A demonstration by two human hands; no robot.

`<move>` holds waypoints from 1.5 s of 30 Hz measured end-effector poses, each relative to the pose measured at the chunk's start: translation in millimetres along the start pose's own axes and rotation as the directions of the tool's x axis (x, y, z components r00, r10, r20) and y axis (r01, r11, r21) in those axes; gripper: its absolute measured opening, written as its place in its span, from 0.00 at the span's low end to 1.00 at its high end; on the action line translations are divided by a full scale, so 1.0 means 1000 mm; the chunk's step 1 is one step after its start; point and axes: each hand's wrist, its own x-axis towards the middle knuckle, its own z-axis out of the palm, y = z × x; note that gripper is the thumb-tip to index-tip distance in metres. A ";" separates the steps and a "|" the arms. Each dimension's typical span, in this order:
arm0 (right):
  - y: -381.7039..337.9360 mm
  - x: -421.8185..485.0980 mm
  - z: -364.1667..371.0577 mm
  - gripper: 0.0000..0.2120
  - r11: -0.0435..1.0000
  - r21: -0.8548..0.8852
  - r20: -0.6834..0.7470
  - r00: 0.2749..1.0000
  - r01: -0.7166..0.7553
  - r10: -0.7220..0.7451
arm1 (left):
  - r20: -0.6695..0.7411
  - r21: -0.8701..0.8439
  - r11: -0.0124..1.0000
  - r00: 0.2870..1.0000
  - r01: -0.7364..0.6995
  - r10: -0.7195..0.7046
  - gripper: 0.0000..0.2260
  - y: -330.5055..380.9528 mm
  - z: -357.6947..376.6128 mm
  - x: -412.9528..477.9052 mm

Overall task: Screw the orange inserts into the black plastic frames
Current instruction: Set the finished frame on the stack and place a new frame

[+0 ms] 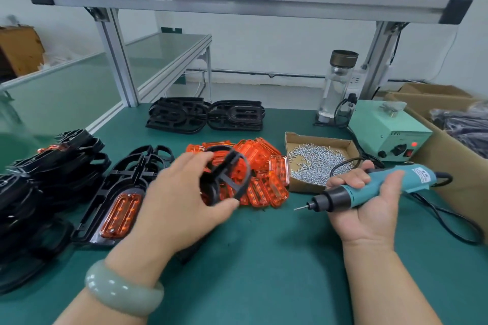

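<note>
My left hand (182, 198) grips a black plastic frame (227, 177), held tilted above the green mat in front of a heap of orange inserts (264, 166). My right hand (367, 206) lies palm up with its fingers curled round a teal electric screwdriver (369, 190), whose bit points left. A black frame with an orange insert seated in it (118, 208) lies on the mat at the left. An open cardboard tray of small silver screws (317, 161) sits right of the insert heap.
Stacks of black frames stand at the far left (47, 182) and at the back (206, 115). A pale green power box (388, 134) with a lit red lamp, a clear bottle (338, 82) and cardboard boxes (454, 145) fill the right side. The screwdriver's black cable (449, 221) trails across the mat.
</note>
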 end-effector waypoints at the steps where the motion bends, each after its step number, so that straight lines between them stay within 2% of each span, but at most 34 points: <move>1: 0.002 0.000 0.000 0.16 1.000 -0.003 -0.001 1.000 -0.009 0.009 | -0.046 0.040 0.997 0.997 0.063 -0.061 0.39 -0.008 -0.005 0.001; 4: 0.005 -0.002 0.000 0.16 1.000 -0.012 -0.006 1.000 -0.026 0.026 | -0.142 0.169 0.936 0.947 0.310 -0.288 0.39 -0.031 -0.016 0.005; 7: 0.008 -0.002 0.001 0.16 0.999 -0.037 -0.014 0.999 -0.032 0.032 | -0.184 0.238 0.843 0.875 0.482 -0.448 0.37 -0.050 -0.022 0.009; 10: 0.009 -0.002 0.001 0.16 0.998 -0.051 -0.025 0.999 -0.040 0.039 | -0.186 0.259 0.773 0.815 0.580 -0.549 0.38 -0.062 -0.021 0.011; 14: 0.012 -0.002 0.001 0.16 0.996 -0.064 -0.035 0.998 -0.056 0.053 | -0.225 0.261 0.735 0.780 0.626 -0.584 0.38 -0.066 -0.018 0.015; 22: 0.013 -0.002 0.001 0.15 0.995 -0.078 -0.037 0.998 -0.059 0.057 | -0.277 0.232 0.769 0.798 0.596 -0.535 0.32 -0.067 -0.006 0.016; 31: 0.014 -0.002 0.000 0.15 0.995 -0.077 -0.041 0.997 -0.069 0.066 | -0.260 0.255 0.778 0.816 0.574 -0.517 0.36 -0.064 -0.011 0.009; 36: 0.015 -0.002 0.000 0.15 0.994 -0.080 -0.042 0.996 -0.075 0.072 | -0.267 0.220 0.811 0.833 0.542 -0.484 0.33 -0.056 -0.010 0.008; 41: 0.017 -0.003 0.000 0.15 0.993 -0.084 -0.047 0.996 -0.081 0.078 | -0.318 0.169 0.904 0.890 0.393 -0.328 0.29 -0.036 0.001 0.015; 45: 0.018 -0.003 0.001 0.15 0.992 -0.085 -0.056 0.995 -0.092 0.087 | -0.270 0.117 0.966 0.944 0.229 -0.191 0.26 -0.013 0.018 0.030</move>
